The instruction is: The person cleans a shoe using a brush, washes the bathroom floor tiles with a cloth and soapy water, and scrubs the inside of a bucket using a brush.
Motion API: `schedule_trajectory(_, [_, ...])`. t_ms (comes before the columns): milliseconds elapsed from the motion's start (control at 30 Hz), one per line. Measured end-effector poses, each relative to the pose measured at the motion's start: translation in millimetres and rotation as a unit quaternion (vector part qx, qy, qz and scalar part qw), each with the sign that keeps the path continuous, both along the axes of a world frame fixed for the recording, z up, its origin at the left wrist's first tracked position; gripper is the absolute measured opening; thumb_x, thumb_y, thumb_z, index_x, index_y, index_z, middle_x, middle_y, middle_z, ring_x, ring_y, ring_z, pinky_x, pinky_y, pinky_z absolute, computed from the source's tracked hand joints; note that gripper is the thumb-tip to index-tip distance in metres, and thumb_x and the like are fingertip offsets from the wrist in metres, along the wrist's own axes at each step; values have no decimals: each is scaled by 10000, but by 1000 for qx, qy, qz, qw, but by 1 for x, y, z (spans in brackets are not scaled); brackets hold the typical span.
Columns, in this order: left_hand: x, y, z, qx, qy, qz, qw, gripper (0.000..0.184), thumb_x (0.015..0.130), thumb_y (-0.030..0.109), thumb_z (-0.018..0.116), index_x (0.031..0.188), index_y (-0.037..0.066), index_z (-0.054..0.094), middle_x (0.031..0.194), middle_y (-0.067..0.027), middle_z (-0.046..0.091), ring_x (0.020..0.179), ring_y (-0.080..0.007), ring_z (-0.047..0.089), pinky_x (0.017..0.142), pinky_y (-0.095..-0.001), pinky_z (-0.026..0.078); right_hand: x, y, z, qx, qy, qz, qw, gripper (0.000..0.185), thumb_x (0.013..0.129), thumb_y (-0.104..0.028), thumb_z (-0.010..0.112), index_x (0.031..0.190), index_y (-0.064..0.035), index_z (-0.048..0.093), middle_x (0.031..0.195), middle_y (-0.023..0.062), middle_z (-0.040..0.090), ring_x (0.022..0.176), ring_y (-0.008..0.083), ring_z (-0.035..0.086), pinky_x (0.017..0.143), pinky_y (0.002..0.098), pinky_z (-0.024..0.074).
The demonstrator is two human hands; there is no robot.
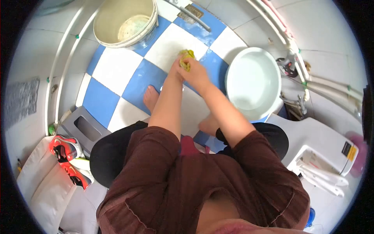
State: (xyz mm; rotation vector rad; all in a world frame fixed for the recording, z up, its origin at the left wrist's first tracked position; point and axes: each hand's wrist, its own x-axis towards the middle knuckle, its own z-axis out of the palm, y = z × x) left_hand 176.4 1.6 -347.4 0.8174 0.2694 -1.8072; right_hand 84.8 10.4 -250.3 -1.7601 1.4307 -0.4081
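Note:
Out in front of me, above the wet floor, both my hands meet around a crumpled yellow-green cloth (187,53). My right hand (196,74) is closed on it, and part of the cloth hangs out below the fingers. My left hand (176,69) presses in from the other side, its fingers wrapped against the same bundle and partly hidden by the right hand. To the right stands a pale round basin (253,84), apart from both hands. Beyond them at the upper left is a large whitish bucket (126,23).
Blue and white tiles (124,68) cover the floor, with a drain (191,13) and a grey pipe (194,18) at the top. Red shoes (64,150) and a grey plastic stool (83,126) are at left. A white plastic appliance (311,136) stands right, near wall pipes.

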Motion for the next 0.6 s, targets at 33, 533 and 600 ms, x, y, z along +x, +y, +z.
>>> schedule_trajectory(33, [-6, -1, 16, -7, 7, 12, 1000, 306, 881, 360, 420, 922, 83, 544, 777, -73, 583, 686, -208, 579, 633, -330, 488, -5, 13, 13, -39, 3, -13, 999, 364, 743, -327, 655, 961, -41, 599, 948, 187, 608, 904, 334, 574, 807, 381, 460])
schedule_trajectory(533, [-98, 22, 121, -201, 84, 87, 972, 334, 860, 386, 567, 1008, 88, 541, 875, -81, 574, 723, -196, 561, 623, -355, 492, -64, 33, 146, -236, 19, -166, 957, 270, 776, -276, 592, 702, -17, 577, 738, 205, 597, 733, 385, 576, 652, 446, 452])
schedule_trajectory(600, [-125, 40, 199, -107, -58, 140, 983, 387, 864, 431, 553, 1002, 70, 538, 828, -69, 567, 717, -192, 562, 618, -351, 487, -79, 9, 153, -176, 1, -204, 963, 302, 797, -299, 556, 716, -9, 580, 735, 221, 602, 727, 390, 582, 633, 446, 449])
